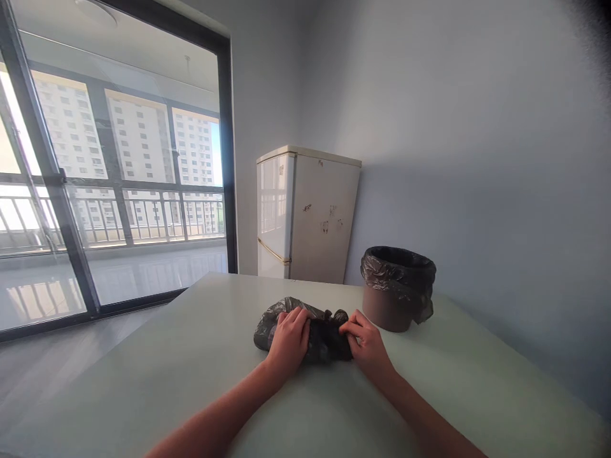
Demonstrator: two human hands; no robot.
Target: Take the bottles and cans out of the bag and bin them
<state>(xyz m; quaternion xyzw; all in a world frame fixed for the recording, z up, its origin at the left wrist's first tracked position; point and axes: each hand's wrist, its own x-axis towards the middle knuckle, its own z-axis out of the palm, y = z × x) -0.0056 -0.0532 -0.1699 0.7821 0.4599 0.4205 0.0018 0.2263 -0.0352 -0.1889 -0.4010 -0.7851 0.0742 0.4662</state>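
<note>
A black plastic bag lies bunched on the pale table in front of me, its left part rounded and its right part gathered into a knotted-looking twist. My left hand rests on the bag from above, fingers curled over it and closed on the plastic. At the bag's right end, my right hand pinches the gathered plastic between thumb and fingers. What is inside the bag cannot be made out.
Behind my right hand stands a brown bin lined with a black bag folded over its rim. The table reaches back toward a white fridge by the wall. At left is a sliding glass door with a dark frame.
</note>
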